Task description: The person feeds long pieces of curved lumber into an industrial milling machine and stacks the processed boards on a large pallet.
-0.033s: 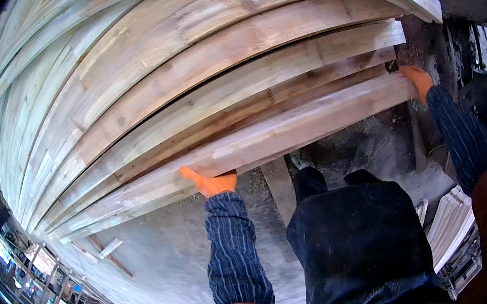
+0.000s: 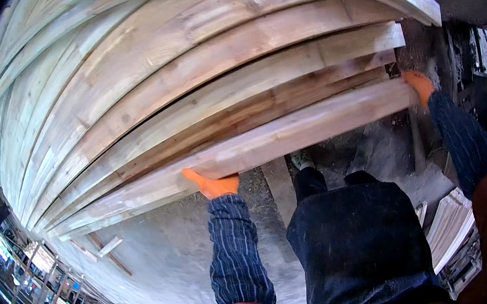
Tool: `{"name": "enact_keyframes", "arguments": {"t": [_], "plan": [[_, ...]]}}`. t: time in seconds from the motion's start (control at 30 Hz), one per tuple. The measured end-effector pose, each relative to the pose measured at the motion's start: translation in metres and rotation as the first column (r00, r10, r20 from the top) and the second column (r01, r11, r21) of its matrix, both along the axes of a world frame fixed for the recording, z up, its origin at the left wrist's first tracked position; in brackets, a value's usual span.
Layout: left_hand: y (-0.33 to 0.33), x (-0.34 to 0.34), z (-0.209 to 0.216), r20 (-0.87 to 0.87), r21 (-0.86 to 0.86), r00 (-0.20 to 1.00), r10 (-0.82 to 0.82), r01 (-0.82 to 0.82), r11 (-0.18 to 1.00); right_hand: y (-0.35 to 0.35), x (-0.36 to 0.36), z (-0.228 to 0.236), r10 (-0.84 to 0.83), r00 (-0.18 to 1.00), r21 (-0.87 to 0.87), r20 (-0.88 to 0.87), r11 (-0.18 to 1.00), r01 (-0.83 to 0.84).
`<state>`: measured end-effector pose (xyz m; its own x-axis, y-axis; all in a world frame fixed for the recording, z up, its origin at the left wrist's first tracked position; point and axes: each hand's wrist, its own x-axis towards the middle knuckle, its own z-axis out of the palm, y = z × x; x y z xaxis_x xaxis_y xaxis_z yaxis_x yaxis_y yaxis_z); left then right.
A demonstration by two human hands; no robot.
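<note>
The stack point(image 2: 182, 79) of long boards filled most of my view, and the plank point(image 2: 291, 132) lay along its near edge, its long axis running left to right just ahead of me. My left hand point(image 2: 214, 185) gripped the near edge around mid-length; my right hand point(image 2: 419, 86) closed over the right end. Both wore orange gloves. The left sat nearer me.
</note>
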<state>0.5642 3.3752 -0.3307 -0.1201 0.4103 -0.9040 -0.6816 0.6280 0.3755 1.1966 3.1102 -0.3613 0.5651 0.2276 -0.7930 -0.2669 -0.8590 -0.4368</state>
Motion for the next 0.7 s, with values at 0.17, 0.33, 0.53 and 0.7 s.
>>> {"name": "enact_keyframes", "arguments": {"t": [0.17,0.33,0.53,0.7], "plan": [[-0.043,-0.012,0.073,-0.058,-0.024,0.998,0.018,-0.019,1.0,0.032,-0.065,0.121,0.825,0.565,-0.378,0.014,0.527,-0.761],[-0.117,0.009,0.163,0.092,0.02,0.994,0.052,-0.054,0.998,0.141,-0.247,0.242,0.885,0.237,0.35,-0.401,0.387,-0.853],[-0.201,0.031,0.273,0.294,-0.154,0.923,-0.246,0.3,0.941,0.17,-0.373,0.33,0.87,-0.099,0.446,-0.484,0.147,-0.883],[-0.133,-0.036,0.412,-0.291,0.078,-0.058,-0.955,0.993,-0.084,0.107,-0.298,0.417,0.853,0.117,0.324,-0.508,0.315,-0.892]]}}
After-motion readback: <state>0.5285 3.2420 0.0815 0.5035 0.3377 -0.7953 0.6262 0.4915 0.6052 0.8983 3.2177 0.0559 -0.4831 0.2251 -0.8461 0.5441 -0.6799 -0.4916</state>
